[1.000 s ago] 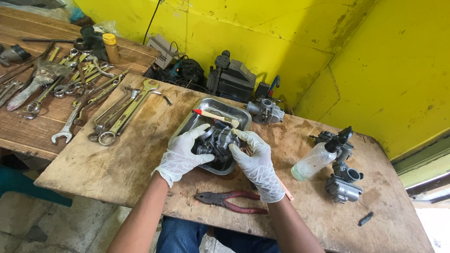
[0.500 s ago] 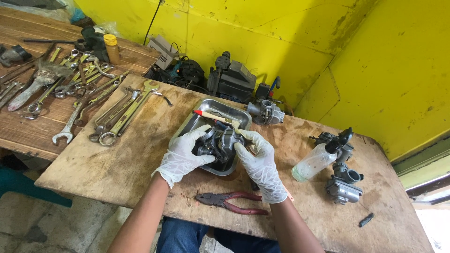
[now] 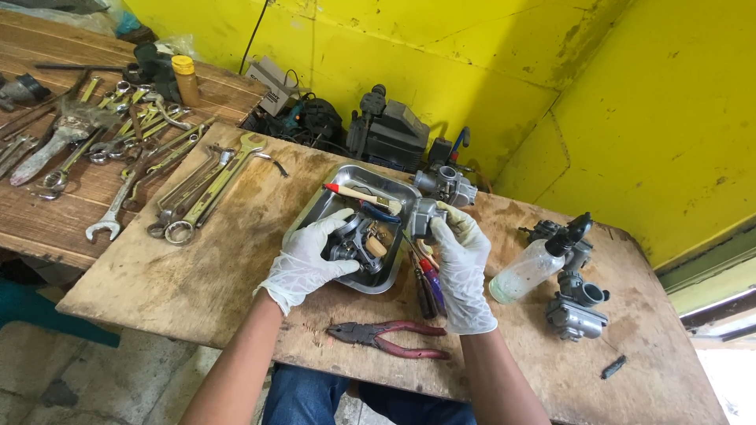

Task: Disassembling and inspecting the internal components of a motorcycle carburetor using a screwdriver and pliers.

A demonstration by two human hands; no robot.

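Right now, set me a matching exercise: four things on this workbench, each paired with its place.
Things:
1. pliers
2. spray bottle
3. wrenches
4. metal tray

Places:
A. left of the tray
B. under both gloved hands
C. near edge, between the forearms
D. right of the right hand

Pairs: 1-C, 2-D, 3-A, 4-B

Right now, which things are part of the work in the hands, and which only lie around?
In hand:
left hand
right hand
carburetor body
grey part
metal tray

Lying about:
pliers
wrenches
spray bottle
spare carburetor
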